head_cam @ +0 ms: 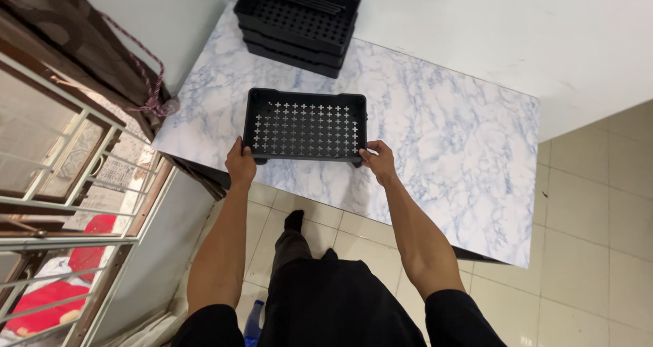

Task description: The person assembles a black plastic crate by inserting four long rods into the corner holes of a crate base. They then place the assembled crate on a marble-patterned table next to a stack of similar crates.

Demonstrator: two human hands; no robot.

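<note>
Both hands grip one black perforated tray [305, 125]: left hand [240, 164] and right hand [378, 160] closed on its near corners, keeping it level above the bench [442, 129].

Rectangular table with blue-veined white marble-pattern top [442, 136], set against plain white wall [510, 27]. Floor of square cream ceramic tiles [598, 218], pale grout lines, reaching under the table. To the left, window with white metal grille [61, 184] and dark brown wooden frame [75, 41]; reddish cord [153, 82] hanging from frame, ending just beside table corner. Red item beyond the grille [47, 299], possibly fabric, too blurred to tell. Light even, diffuse; soft shadows on floor beneath table edge.
</note>
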